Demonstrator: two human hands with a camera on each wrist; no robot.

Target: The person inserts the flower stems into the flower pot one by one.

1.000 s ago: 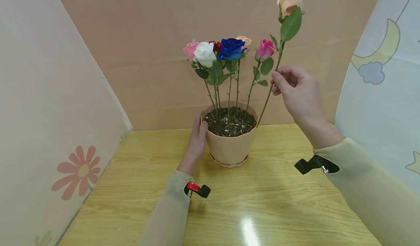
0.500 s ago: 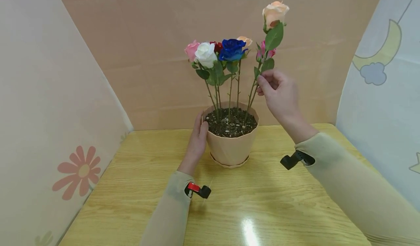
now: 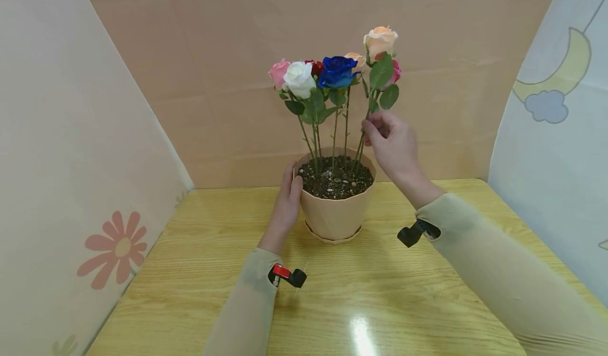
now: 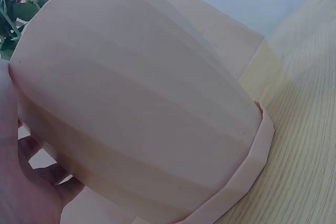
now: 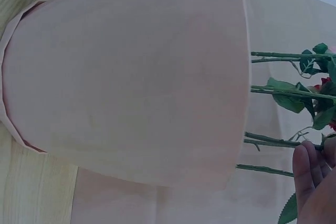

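A peach flowerpot (image 3: 334, 216) filled with dark soil (image 3: 332, 184) stands on a matching saucer. My left hand (image 3: 285, 205) grips its left side, thumb near the rim and fingers round the wall; the left wrist view shows those fingers (image 4: 52, 174) behind the pot. My right hand (image 3: 394, 142) pinches the stem of a peach rose (image 3: 380, 43) between thumb and fingertips. This rose stands taller than the others, its stem running down over the soil at the pot's right side. Its bloom and leaves partly cover a magenta rose (image 3: 396, 72).
Upright in the soil are a blue rose (image 3: 338, 72), a white rose (image 3: 300, 80), a pink rose (image 3: 278, 73), a red rose (image 3: 314, 67) and a second peach rose (image 3: 356, 58). The wooden table (image 3: 199, 287) meets a tan backdrop (image 3: 228, 108) and patterned side panels.
My right hand has moved left and down with the peach rose, bringing its stem from outside the pot's right rim to over the soil. The left hand stays on the pot.
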